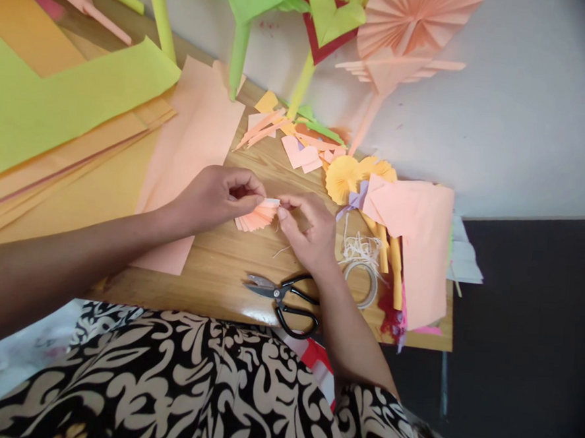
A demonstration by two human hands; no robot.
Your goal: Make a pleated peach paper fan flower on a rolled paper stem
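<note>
A small peach pleated paper fan is pinched between my two hands above the wooden table. My left hand closes thumb and fingers on its left upper part. At the fan's upper right, my right hand pinches the end of a whitish strip that runs along its top edge. I cannot tell whether the strip is tape or folded paper. Below the hands lie black-handled scissors, blades partly apart. A roll of tape rests right of my right wrist, beside tangled white string.
Large green paper sheets and a peach sheet cover the left. Paper scraps, yellow pleated rosettes and folded pink paper lie behind and right. Paper flowers lean against the wall. The table's edge is near my body.
</note>
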